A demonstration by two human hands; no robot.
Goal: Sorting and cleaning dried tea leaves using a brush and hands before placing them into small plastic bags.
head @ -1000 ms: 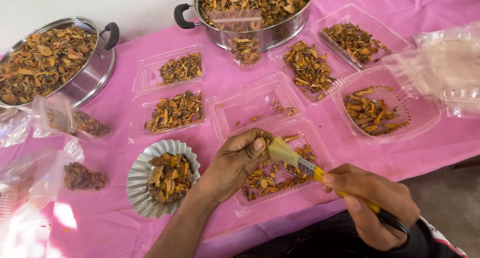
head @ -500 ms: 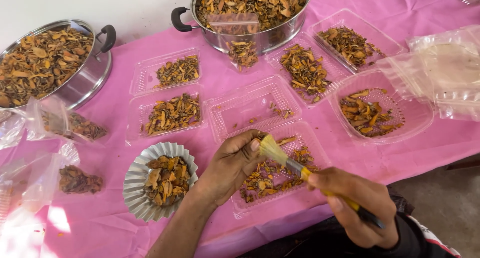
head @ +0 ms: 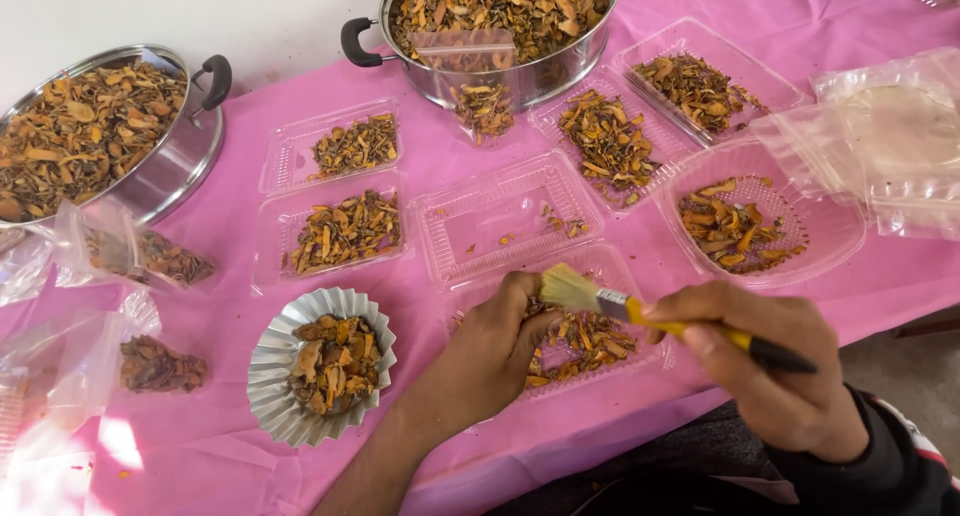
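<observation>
Since a second ago the right hand (head: pixel 770 371), gripping a yellow-handled brush (head: pixel 640 311), swings its bristles closer to the dried piece pinched by the left hand (head: pixel 495 351) over the near clear tray (head: pixel 625 276), so brushing proceeds

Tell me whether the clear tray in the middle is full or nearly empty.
Nearly empty: the middle clear tray holds only a few scattered orange-brown bits, with its ridged bottom mostly bare.

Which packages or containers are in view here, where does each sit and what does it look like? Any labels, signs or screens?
No labels, signs or screens.
Clear zip bag: against the rear pot, holding orange-brown dried pieces.
Clear clamshell trays: centre of the pink cloth, mostly part-filled.
Near tray: under the left hand.
Empty clear bags: far right.
Small filled bags: left edge.
Fluted foil cup: front left.
</observation>
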